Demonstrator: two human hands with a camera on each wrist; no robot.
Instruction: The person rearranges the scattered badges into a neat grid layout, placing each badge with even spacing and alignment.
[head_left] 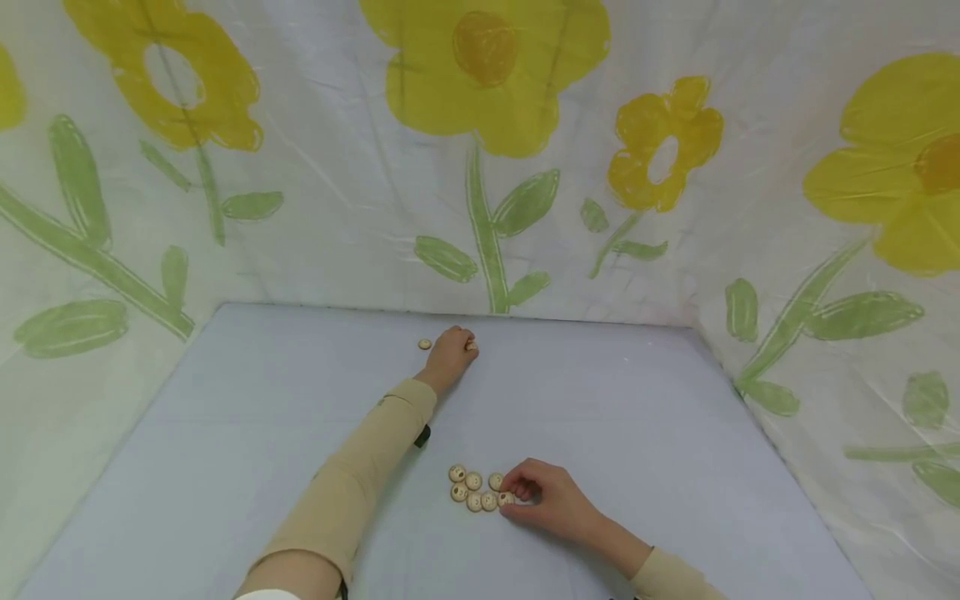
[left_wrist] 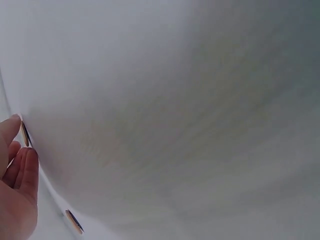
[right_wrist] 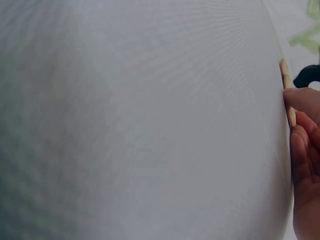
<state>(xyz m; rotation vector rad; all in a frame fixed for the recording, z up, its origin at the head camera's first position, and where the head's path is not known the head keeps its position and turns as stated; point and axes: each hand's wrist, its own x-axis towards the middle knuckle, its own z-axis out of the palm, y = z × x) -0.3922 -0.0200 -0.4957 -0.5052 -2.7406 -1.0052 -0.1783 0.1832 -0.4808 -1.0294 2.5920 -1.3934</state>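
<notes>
Far up the table, my left hand (head_left: 451,357) pinches a small round wooden disc (head_left: 472,344) between thumb and fingers. The same disc (left_wrist: 25,134) shows edge-on in the left wrist view. A second disc (head_left: 424,343) lies just left of that hand. Nearer to me, the thumb and fingers of my right hand (head_left: 553,498) pinch a disc (head_left: 506,498) marked with a dark face-like drawing. It sits at the right end of a close group of several similar discs (head_left: 474,502). Another disc (head_left: 496,481) lies right by the right fingertips.
A pale bluish-grey cloth covers the table (head_left: 637,417). White sheeting (head_left: 330,250) painted with yellow flowers rises behind it and along both sides. My left forearm, in a beige sleeve (head_left: 352,483), stretches across the table left of the disc group.
</notes>
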